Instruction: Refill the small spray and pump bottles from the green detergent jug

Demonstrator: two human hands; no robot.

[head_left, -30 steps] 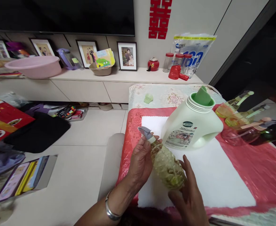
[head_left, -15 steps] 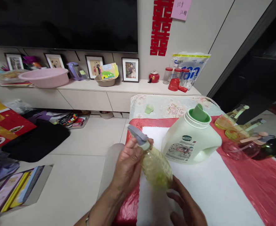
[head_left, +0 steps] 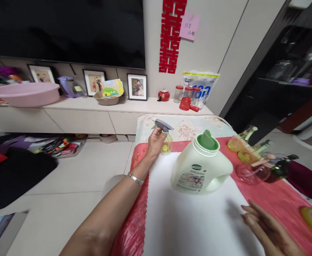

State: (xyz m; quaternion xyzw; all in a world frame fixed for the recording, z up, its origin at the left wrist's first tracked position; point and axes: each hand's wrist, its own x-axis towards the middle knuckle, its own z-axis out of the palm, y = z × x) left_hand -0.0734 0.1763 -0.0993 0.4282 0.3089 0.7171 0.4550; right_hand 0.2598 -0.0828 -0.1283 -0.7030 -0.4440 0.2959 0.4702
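Right now, the left hand [head_left: 156, 141] pinches the spray bottle [head_left: 167, 144] by its neck, just under the grey head [head_left: 163, 125]. The bottle stands nearly upright near the far left corner of the white sheet [head_left: 185, 220], by the red cover [head_left: 130, 227] and the flowered cloth [head_left: 184, 128]. I can't tell if its bottom sits flat or hangs a little above. The right hand [head_left: 269, 227] holds nothing that I can see; its fingers are loose and a bit bent, and it is apart from the big jug [head_left: 202, 172].

The bottle could tip over, I think, because the hand has it only up high — the bottom can swing. A wrinkle in the red cover could make it wobble too, if the bottom lands on one. If the head is loose, holding the bottle there could twist it, and the yellow stuff inside might leak out.

The jug stands between the two hands, with its mouth open and a green spout [head_left: 206, 140] sticking up. A quick bump from the right hand could push it, or make it spill if it's full — I can't see how much is in it. Swinging wide could also knock the pink bottle [head_left: 253, 173].
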